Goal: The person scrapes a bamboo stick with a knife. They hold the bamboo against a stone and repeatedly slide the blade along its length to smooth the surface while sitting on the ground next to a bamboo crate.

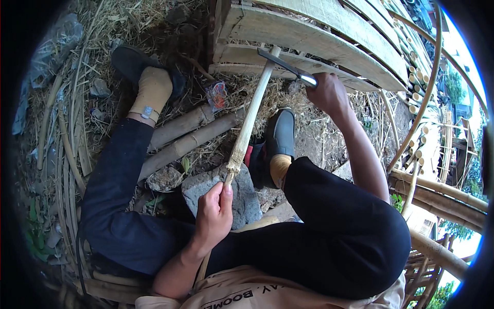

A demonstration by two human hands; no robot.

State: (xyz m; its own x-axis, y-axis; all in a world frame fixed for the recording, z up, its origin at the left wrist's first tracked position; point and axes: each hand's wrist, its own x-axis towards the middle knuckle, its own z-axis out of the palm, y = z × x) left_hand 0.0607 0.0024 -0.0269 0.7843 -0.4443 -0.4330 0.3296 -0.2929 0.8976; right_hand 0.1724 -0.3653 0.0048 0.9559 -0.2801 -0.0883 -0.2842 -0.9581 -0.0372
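Note:
My left hand [212, 213] is closed round the thin near part of a pale bamboo stick [252, 110], above a grey stone block [198, 191]. The stick slants away from me, its upper part stripped to light wood, with a rough, frayed node just beyond my fingers. A thinner length shows below that hand, by my shirt. My right hand [329, 95] grips a knife [288, 67] with a dark blade and a shiny collar. Its blade lies across the stick close to the far end; whether it touches cannot be made out. Most of the handle is hidden in my fist.
A slatted wooden crate [314, 31] stands just beyond the blade. Two bamboo poles [193, 138] lie on the straw-strewn ground between my spread legs, near a crumpled wrapper [216, 96]. Stacked bamboo [418, 98] and a bamboo rail [437, 191] are on the right.

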